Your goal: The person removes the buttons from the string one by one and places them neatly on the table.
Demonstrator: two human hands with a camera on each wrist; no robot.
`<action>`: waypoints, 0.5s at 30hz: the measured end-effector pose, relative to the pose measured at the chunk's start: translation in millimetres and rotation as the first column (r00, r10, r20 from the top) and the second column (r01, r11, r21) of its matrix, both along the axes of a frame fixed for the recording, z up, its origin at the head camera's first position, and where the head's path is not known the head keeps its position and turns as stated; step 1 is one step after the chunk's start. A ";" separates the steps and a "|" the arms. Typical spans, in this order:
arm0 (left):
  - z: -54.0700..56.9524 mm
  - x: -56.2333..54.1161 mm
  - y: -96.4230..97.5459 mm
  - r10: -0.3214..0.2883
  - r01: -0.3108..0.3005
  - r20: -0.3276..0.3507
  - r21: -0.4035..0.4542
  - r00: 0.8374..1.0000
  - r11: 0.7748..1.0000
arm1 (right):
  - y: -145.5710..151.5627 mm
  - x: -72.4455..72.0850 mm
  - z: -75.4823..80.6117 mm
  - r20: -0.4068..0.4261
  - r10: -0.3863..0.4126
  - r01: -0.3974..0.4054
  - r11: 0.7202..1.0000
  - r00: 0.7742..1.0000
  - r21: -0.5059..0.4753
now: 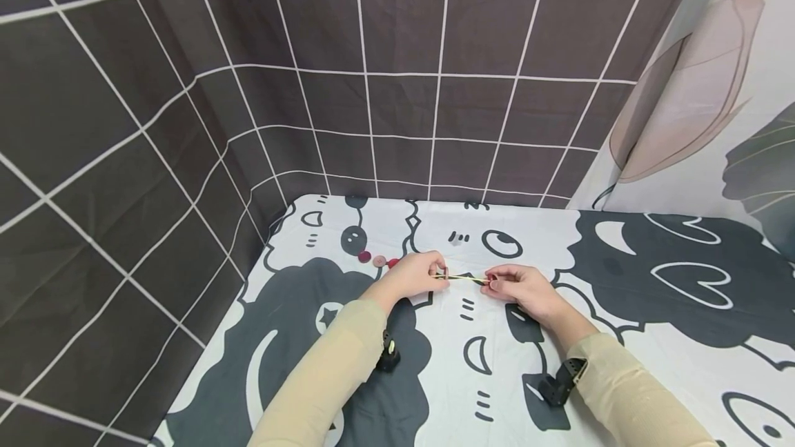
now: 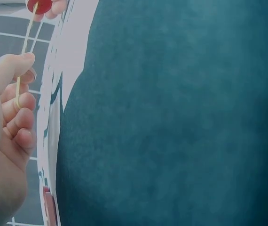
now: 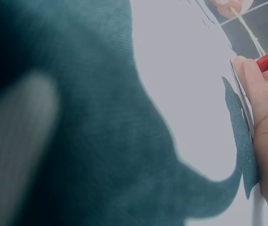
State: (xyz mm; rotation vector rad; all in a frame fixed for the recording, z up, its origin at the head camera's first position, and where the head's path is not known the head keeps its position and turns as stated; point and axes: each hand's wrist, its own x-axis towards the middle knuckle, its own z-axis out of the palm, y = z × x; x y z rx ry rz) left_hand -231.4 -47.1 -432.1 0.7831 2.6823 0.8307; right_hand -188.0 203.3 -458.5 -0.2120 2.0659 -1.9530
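A thin yellow string (image 1: 461, 276) stretches between both hands above the printed cloth. On its left end, the left hand (image 1: 416, 273) pinches the string between thumb and forefinger, and the string runs down over the other curled fingers in the left wrist view. The right hand (image 1: 520, 288) pinches a red round disc (image 3: 264, 62) between thumb and fingers, with the string passing at its middle. Beside the left hand, a dark red disc (image 1: 364, 256), a pink disc (image 1: 379, 261) and another red disc (image 1: 393, 263) lie in a row on the cloth.
White cloth with dark grey cartoon figures (image 1: 298, 336) covers the surface. Dark grid-patterned fabric (image 1: 397, 33) hangs behind and at the left. A leaf-print curtain (image 1: 689, 88) hangs at the right. Each wrist wears a black camera (image 1: 559, 381).
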 end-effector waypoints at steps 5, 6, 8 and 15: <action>-1.3 -1.6 -2.8 0.001 -0.001 0.001 0.010 1.000 1.000 | 1.9 -0.1 -0.7 -0.008 0.013 -0.013 1.000 1.000 -0.016; -1.7 -2.0 -3.3 0.001 -0.001 0.003 0.009 1.000 1.000 | 1.7 0.0 -0.7 -0.004 0.009 -0.009 1.000 1.000 -0.021; -2.3 -2.6 -4.2 0.001 -0.001 0.003 0.015 1.000 1.000 | 1.5 -0.2 -1.0 0.003 0.003 -0.003 1.000 1.000 -0.027; -5.6 -4.7 -5.8 0.003 -0.002 -0.002 0.018 1.000 1.000 | 0.3 -0.4 -1.0 0.011 0.007 -0.007 0.999 1.000 -0.034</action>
